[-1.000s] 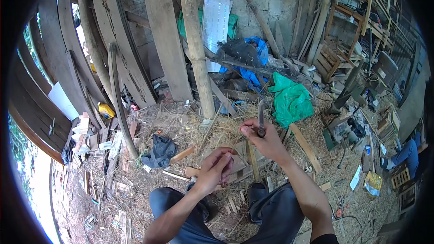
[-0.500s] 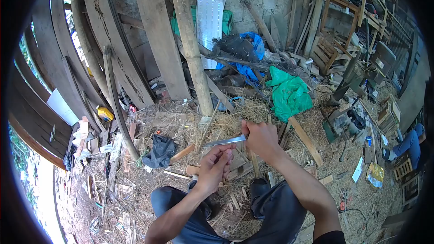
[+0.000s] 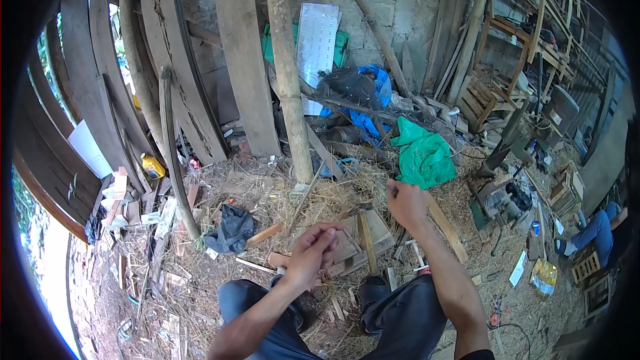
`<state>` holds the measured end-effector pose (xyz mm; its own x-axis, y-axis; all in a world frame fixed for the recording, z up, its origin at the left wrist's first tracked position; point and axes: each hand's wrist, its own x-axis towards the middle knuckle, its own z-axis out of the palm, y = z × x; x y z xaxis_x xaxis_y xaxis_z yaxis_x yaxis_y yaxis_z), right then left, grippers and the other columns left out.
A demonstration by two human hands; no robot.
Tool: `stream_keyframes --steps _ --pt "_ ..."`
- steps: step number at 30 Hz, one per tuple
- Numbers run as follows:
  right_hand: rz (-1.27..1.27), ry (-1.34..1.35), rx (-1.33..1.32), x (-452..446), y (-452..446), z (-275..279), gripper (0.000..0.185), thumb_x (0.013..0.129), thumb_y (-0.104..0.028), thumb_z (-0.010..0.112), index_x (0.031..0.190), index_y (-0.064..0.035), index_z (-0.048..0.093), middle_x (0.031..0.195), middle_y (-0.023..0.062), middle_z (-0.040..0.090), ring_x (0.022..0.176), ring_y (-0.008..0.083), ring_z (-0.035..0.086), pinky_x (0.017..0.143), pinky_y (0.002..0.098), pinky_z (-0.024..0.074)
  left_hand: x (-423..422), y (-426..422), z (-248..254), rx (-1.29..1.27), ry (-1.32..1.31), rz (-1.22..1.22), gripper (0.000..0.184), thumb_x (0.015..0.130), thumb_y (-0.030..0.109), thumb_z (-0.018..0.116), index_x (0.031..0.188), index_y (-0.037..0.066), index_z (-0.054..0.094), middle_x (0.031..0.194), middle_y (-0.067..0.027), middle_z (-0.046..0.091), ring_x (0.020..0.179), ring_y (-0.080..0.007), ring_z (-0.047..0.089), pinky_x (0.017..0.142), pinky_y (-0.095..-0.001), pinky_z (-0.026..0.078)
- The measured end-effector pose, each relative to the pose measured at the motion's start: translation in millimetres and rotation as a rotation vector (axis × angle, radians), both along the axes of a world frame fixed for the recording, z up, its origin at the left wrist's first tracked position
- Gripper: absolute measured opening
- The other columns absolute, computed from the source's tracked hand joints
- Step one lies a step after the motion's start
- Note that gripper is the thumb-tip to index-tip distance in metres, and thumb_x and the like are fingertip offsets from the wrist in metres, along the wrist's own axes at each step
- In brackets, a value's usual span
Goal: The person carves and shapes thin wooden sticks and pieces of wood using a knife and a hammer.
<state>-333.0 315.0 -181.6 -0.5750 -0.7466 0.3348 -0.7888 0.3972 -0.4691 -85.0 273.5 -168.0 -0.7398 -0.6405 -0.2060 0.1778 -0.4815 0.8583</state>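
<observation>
My left hand [image 3: 312, 255] is closed in a pinch above my left knee; what its fingertips hold is too small to make out. To its right and farther forward, my right hand [image 3: 408, 208] is curled round the knife, whose blade is not clearly visible at this angle. Below and between my hands, a hammer [image 3: 367, 239] lies with its wooden handle toward my right foot. Under it is a flat wooden block [image 3: 379, 228] on the straw-covered ground.
A green plastic sheet [image 3: 424, 157] lies beyond my right hand. A wooden post [image 3: 291, 107] stands ahead, with a black bag [image 3: 230, 229] to its left. Wood scraps litter the ground. At the far right, a person's blue-clad leg [image 3: 595, 231] is visible near a small crate [image 3: 587, 268].
My right hand first brought the knife down across my left fingers, then moved away to the right and forward. The blade no longer shows clearly. My left hand has stayed nearly in place.
</observation>
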Motion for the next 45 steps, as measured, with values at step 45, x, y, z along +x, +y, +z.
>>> stream_keyframes --steps 45 --pt "-0.079 0.253 0.108 31.7 -34.6 -13.1 0.026 0.088 -0.021 0.050 0.074 -0.0054 0.066 0.069 0.0185 0.066 0.064 0.0313 0.068 0.054 0.0407 0.0542 -12.5 10.2 9.4 -0.050 -0.028 0.120 0.020 0.099 0.020 0.047 0.107 0.003 0.054 0.072 0.0030 0.041 0.047 -0.0021 0.028 0.040 -0.0189 0.021"
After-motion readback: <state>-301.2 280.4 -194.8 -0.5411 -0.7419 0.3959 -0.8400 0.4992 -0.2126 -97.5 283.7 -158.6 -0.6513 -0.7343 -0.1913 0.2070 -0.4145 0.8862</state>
